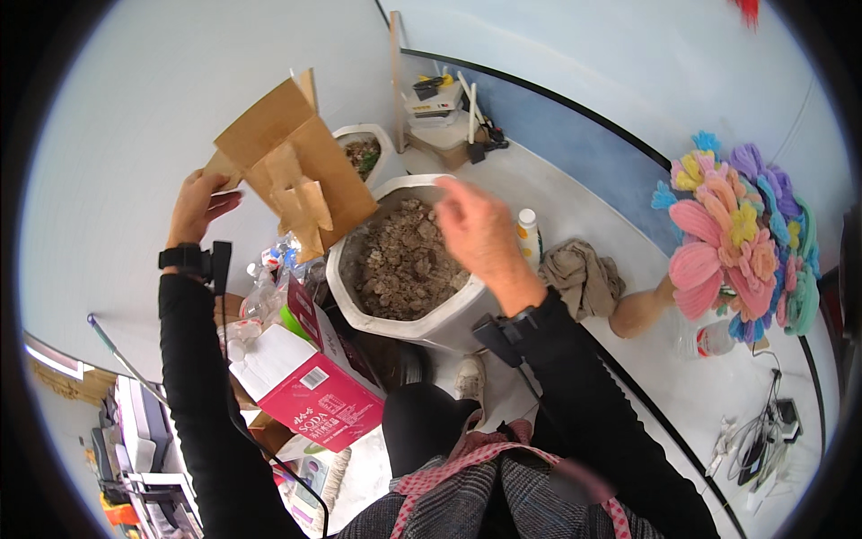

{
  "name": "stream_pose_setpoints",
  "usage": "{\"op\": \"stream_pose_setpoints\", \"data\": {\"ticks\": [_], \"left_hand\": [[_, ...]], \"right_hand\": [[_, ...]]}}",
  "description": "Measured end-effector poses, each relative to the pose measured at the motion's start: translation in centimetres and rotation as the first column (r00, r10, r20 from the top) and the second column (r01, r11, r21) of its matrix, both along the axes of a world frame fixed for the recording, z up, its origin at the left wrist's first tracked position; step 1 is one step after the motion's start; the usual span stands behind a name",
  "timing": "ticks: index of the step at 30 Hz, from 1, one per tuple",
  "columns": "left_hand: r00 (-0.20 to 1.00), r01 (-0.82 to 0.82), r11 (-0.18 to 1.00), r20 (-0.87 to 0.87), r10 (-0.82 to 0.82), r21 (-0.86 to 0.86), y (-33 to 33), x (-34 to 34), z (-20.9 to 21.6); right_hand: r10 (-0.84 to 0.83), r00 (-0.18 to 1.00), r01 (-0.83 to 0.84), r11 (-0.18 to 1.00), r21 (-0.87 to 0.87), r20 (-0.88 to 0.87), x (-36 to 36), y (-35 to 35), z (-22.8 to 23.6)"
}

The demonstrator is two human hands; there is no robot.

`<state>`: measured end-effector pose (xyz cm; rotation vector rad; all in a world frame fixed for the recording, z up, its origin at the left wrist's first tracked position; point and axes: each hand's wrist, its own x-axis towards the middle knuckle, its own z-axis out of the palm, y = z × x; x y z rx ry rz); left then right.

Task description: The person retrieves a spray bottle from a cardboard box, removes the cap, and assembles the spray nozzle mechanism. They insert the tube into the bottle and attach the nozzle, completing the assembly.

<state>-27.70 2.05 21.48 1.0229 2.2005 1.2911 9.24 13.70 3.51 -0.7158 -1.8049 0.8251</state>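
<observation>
Head view — all places are given from the large white planter (458,328), which stands on the floor just ahead of the person. Soil (409,256), lumpy and dry-looking, fills much of its interior; no plant shows in it. Brown carton (269,126): at the planter's far-left side, tilted, flaps spread, overlapping the rim in this view; contact cannot be confirmed. Flower bouquet (718,234), multicoloured: right of the planter, well apart. Pink-and-white box (328,400): at the planter's near-left side. Smaller planter (388,166): just behind the large one. Cloth (582,278): to the planter's right. White bottle (528,218): just beside the planter's right wall.

Status, as judged from this view: the carton is open and the soil lies exposed. How much work remains cannot be determined.

Left hand (193,207): left of the planter, at the carton's outer flap. Its fingers are bent, touching or just beside the flap — whether clamped on it cannot be told. Right hand (489,242): above the planter's right rim, blurred; its finger spacing cannot be told. The soil lies below and left of these fingers; the carton lies apart from them, across the planter.
</observation>
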Motion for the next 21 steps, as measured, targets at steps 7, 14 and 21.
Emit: {"op": "stream_pose_setpoints", "data": {"ticks": [7, 14, 21], "left_hand": [[0.688, 0.407, 0.847, -0.496, -0.530, -0.340, 0.7, 0.2, -0.6], [0.739, 0.462, 0.886, -0.530, -0.414, -0.048, -0.4, 5.0, -3.2], [0.580, 0.469, 0.881, -0.731, -0.361, -0.063, -1.9, 8.8, -6.7]], "right_hand": [[0.086, 0.996, -0.086, 0.980, 0.177, 0.012, -3.1, -3.1, -0.6], [0.341, 0.937, -0.349, 0.926, -0.146, -0.080, -4.7, -4.6, -0.9], [0.376, 0.736, -0.676, 0.372, -0.636, -0.563, -8.6, -5.8, -2.0]]}}
